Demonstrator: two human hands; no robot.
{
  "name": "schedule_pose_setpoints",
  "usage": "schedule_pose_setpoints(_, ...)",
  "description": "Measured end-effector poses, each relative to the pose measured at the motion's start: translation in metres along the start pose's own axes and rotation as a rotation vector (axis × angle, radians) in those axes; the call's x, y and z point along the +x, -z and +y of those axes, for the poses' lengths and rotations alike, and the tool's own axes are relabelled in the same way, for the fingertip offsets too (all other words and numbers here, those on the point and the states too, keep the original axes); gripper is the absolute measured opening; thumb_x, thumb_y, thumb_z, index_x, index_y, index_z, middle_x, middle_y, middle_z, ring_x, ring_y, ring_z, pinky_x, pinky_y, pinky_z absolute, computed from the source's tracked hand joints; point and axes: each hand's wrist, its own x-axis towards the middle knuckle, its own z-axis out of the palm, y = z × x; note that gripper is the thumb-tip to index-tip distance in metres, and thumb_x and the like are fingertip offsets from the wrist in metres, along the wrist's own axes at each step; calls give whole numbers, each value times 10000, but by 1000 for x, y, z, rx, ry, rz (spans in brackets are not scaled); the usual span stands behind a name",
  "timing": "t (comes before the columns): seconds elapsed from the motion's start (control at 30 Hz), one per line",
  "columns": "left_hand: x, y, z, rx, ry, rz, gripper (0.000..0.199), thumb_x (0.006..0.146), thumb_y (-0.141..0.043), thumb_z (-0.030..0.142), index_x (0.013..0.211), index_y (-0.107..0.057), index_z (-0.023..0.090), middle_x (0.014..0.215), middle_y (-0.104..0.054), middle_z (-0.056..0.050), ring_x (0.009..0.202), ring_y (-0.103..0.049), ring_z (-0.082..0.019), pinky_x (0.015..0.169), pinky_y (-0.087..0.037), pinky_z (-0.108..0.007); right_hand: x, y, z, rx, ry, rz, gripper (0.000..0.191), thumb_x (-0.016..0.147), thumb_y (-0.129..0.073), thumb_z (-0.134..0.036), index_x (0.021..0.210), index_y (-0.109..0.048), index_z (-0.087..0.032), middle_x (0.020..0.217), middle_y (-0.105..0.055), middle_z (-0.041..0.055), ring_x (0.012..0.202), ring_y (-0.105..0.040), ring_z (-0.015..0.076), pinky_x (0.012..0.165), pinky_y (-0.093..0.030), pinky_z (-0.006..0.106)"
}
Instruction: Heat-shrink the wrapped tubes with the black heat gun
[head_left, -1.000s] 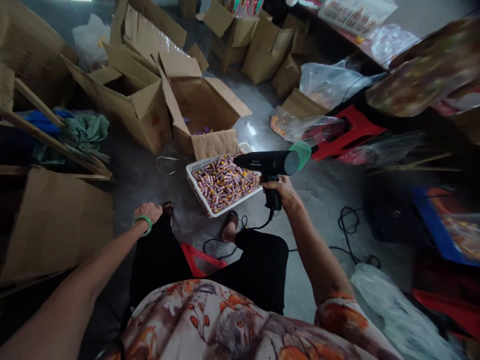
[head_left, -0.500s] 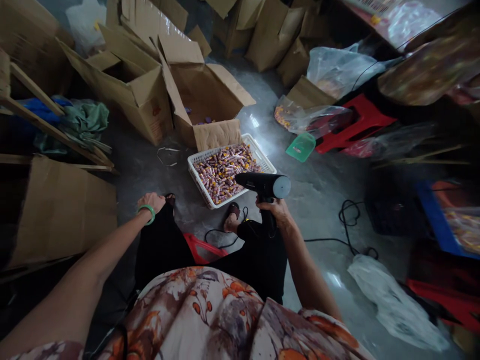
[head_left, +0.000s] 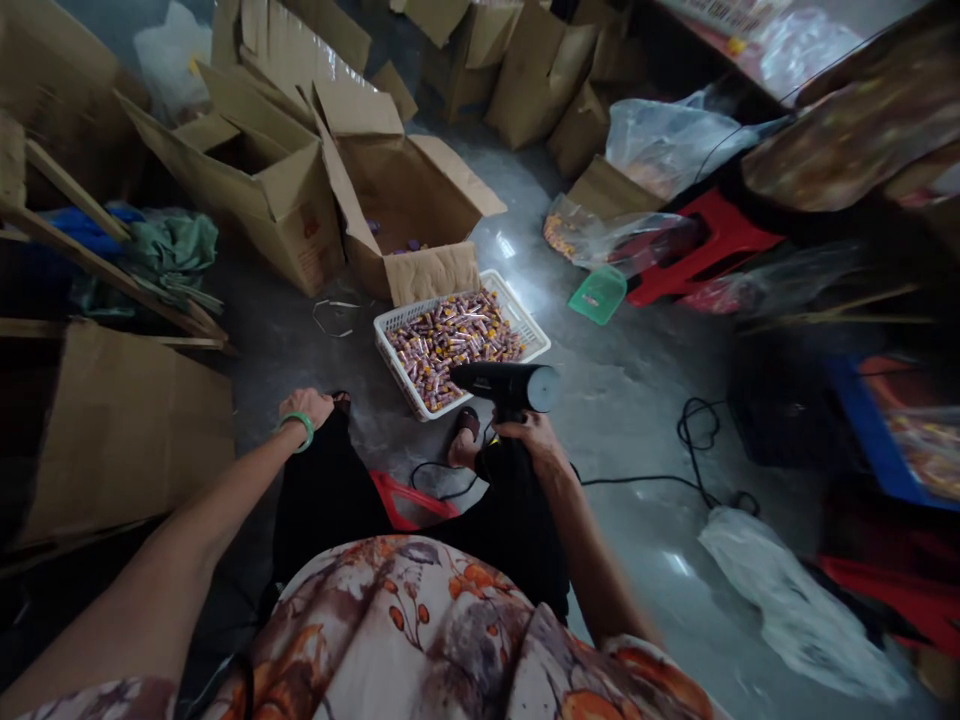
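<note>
A black hair dryer point(head_left: 510, 387) is gripped by its handle in my right hand point(head_left: 534, 437), above my right knee. Its nozzle points left over the near right edge of a white plastic basket point(head_left: 536, 345). Many small wrapped tubes with yellow ends point(head_left: 450, 340) lie inside the basket on the floor. My left hand point(head_left: 306, 407), with a green bangle point(head_left: 305, 430) at the wrist, rests on my left knee with its fingers curled; whether anything is inside them is hidden.
Open cardboard boxes point(head_left: 435, 190) stand beyond the basket and to the left. A green dustpan point(head_left: 598, 294) and a red stool point(head_left: 709, 250) lie at right. A black cord point(head_left: 652, 480) runs over the floor, near a white plastic bag point(head_left: 795, 600).
My right hand has moved left and slightly down with the hair dryer, whose nozzle now overlaps the basket's edge lower down. My left hand rests in the same place.
</note>
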Motion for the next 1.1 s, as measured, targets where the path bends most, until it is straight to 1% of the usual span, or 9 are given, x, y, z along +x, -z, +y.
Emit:
schedule_pose_setpoints(0.07, -2, 1, -1, 7, 4, -3, 511, 852, -379, 377, 1102, -712, 80, 1142, -653, -222, 1076, -616, -366, 855, -483, -400, 13, -1, 1, 0, 6, -26, 325, 438, -836, -205, 719, -686, -145, 698, -632, 68, 550, -555, 159, 472, -449, 270)
schedule_pose_setpoints(0.13, -4, 2, -5, 11, 11, -7, 516, 861, -364, 371, 1120, -704, 81, 1158, -648, -218, 1088, -611, -367, 867, -481, -407, 38, 6, -8, 8, 32, 36, 318, 437, -827, -225, 690, -661, -127, 648, -607, 64, 507, -528, 144, 449, -426, 266)
schedule_pose_setpoints(0.33, 1, 4, -13, 15, 21, -23, 499, 875, -347, 366, 1099, -711, 110, 1166, -651, -199, 1100, -608, -358, 884, -478, -410, 129, 44, -77, 103, 248, 363, 357, 412, -761, -238, 702, -585, -126, 602, -535, -24, 508, -480, 100, 452, -402, 228)
schedule_pose_setpoints(0.43, 6, 5, -7, 21, 20, -32, 501, 877, -344, 367, 1096, -708, 102, 1170, -648, -203, 1112, -601, -364, 890, -473, -412, 159, 50, -105, 127, 306, 364, 366, 395, -757, -225, 705, -604, -106, 639, -550, -11, 523, -489, 102, 468, -416, 238)
schedule_pose_setpoints(0.53, 11, 7, 0, 29, 18, -51, 504, 876, -345, 379, 1099, -703, 104, 1168, -647, -204, 1114, -597, -372, 899, -466, -423, 182, 45, -116, 160, 313, 361, 343, 415, -737, -227, 710, -605, -111, 642, -545, -14, 510, -481, 101, 459, -415, 243)
schedule_pose_setpoints(0.67, 14, 12, 6, 40, 9, -76, 486, 875, -349, 385, 1078, -706, 126, 1158, -653, -192, 1105, -604, -364, 888, -466, -413, 206, 31, -112, 191, 280, 384, 307, 431, -715, -223, 685, -567, -135, 585, -506, -37, 499, -470, 99, 452, -409, 231)
schedule_pose_setpoints(0.83, 14, 13, 6, 40, 10, -66, 469, 878, -355, 383, 1049, -713, 132, 1142, -660, -193, 1104, -609, -351, 871, -465, -391, 215, 10, -95, 151, 229, 278, 353, 399, -744, -236, 700, -601, -119, 612, -546, -17, 522, -493, 111, 469, -414, 230)
schedule_pose_setpoints(0.97, 17, 11, 5, 28, 11, -53, 453, 876, -364, 367, 1044, -718, 140, 1126, -667, -194, 1089, -622, -337, 846, -472, -379, 204, -17, -78, 156, 224, 184, 370, 427, -739, -285, 735, -597, -139, 669, -577, -19, 574, -515, 114, 535, -449, 233)
schedule_pose_setpoints(1.1, 19, 8, 6, 24, 14, -45, 440, 874, -374, 358, 1011, -735, 148, 1097, -675, -199, 1077, -632, -331, 829, -480, -372, 180, -50, -57, 94, 208, 6, 349, 413, -761, -199, 730, -626, -138, 686, -602, -11, 588, -514, 122, 537, -440, 231)
